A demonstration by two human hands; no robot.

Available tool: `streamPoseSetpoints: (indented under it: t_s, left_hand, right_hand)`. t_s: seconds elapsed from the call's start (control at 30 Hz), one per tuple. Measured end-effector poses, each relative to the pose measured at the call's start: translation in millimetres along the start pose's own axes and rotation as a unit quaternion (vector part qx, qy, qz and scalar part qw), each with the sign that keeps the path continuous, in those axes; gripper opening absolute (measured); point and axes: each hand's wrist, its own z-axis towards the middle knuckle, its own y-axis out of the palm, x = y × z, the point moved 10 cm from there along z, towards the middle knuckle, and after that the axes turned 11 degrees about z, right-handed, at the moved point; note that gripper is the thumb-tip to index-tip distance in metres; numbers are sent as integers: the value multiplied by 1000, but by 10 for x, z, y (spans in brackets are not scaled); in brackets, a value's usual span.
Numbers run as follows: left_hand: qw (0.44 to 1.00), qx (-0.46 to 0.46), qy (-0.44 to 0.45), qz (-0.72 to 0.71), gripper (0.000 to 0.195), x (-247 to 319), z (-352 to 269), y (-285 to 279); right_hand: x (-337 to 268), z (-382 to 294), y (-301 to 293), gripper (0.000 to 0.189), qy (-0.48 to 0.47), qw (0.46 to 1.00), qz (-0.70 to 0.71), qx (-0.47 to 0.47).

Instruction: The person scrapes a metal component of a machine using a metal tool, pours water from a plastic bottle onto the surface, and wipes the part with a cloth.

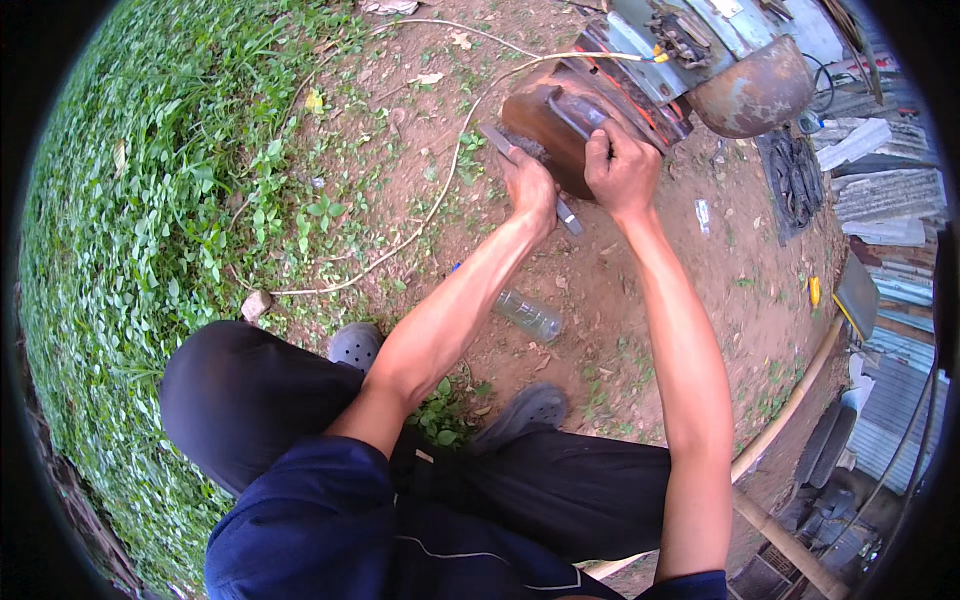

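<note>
My left hand (531,187) grips a flat grey metal bar (568,216), which sticks out past both sides of the fist. A grey fuzzy patch, perhaps steel wool (531,147), shows beside its fingertips, against a rusty brown curved metal piece (525,112). My right hand (624,169) is closed at the near end of a dark, smooth metal part (576,111) that lies on the rusty piece. Whether that part is separate or fixed to it, I cannot tell. Both hands are close to the rusty piece's near side.
A pale cable (450,172) loops over the dirt to a stone (256,304). Near my shoes lies a clear plastic bottle (529,315). Beyond the rusty piece are metal sheets (637,56) and a rusted rounded shell (754,88). A bamboo pole (791,397) runs along the right.
</note>
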Motion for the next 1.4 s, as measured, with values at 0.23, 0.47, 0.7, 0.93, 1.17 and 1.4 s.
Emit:
streamPoseSetpoints:
  t_s: [0.23,0.47,0.7,0.93,1.17,1.4]
  left_hand:
    - [993,-78,-60,62,42,32,773,-252]
    - [976,-31,197,89,59,-88,-725,139]
    - [989,-4,110,95,42,-194,-223,167]
    - [991,-55,41,116,41,355,758,-273]
    - [979,-133,62,142,38,784,542,-454]
    - [974,-71,50,212,50,814,249,-966]
  right_hand:
    - [-31,11,-13,17,-17,1000,-1,3]
    - [34,1,-37,20,5,1000,-4,-1]
    - [79,-46,-85,20,11,1000,-1,-8]
    - [22,33,-69,21,45,999,19,5]
    - [672,-76,-205,30,249,922,287,78]
    - [273,-535,-499,32,181,945,190,194]
